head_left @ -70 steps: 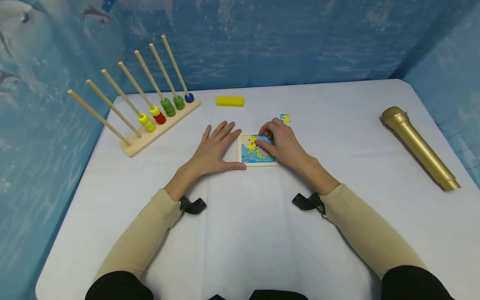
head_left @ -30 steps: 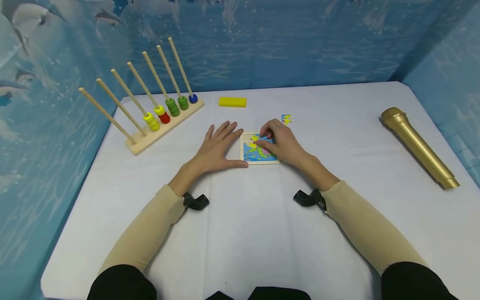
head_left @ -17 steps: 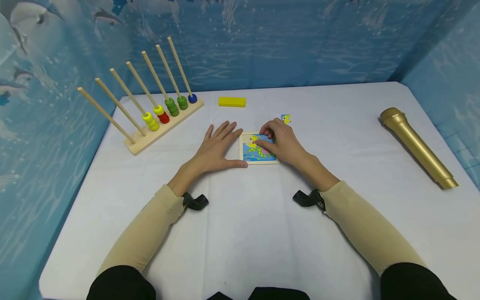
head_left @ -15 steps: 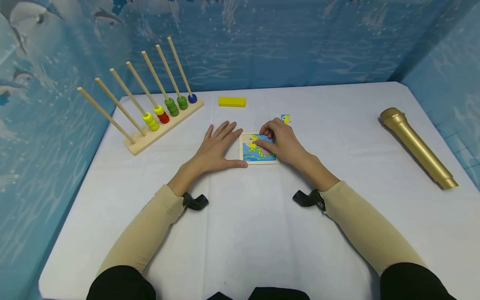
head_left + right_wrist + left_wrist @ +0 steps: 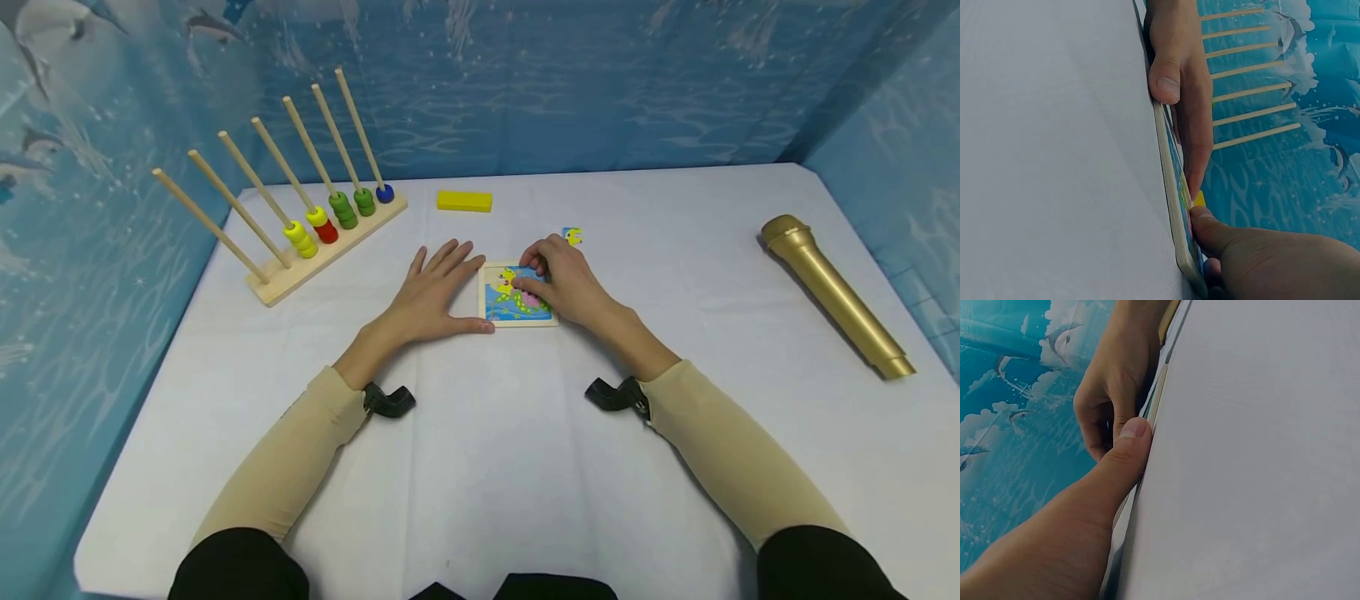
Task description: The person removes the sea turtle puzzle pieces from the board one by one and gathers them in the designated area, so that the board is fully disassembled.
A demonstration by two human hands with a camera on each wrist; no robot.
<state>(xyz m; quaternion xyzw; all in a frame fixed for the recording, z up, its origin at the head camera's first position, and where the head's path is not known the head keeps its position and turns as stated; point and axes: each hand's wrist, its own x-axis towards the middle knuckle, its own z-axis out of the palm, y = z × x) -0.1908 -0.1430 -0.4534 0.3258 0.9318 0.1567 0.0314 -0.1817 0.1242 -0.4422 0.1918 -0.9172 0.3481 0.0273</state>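
Framed puzzle (image 5: 512, 305) was touched by left hand (image 5: 429, 302), fingers outspread; right hand (image 5: 564, 280) was bent over it, fingers' hold indeterminable.

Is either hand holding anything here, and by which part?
The left hand touches the left side of the framed puzzle, fingers spread, not gripping. Whether the right hand pinches anything over the puzzle cannot be told.
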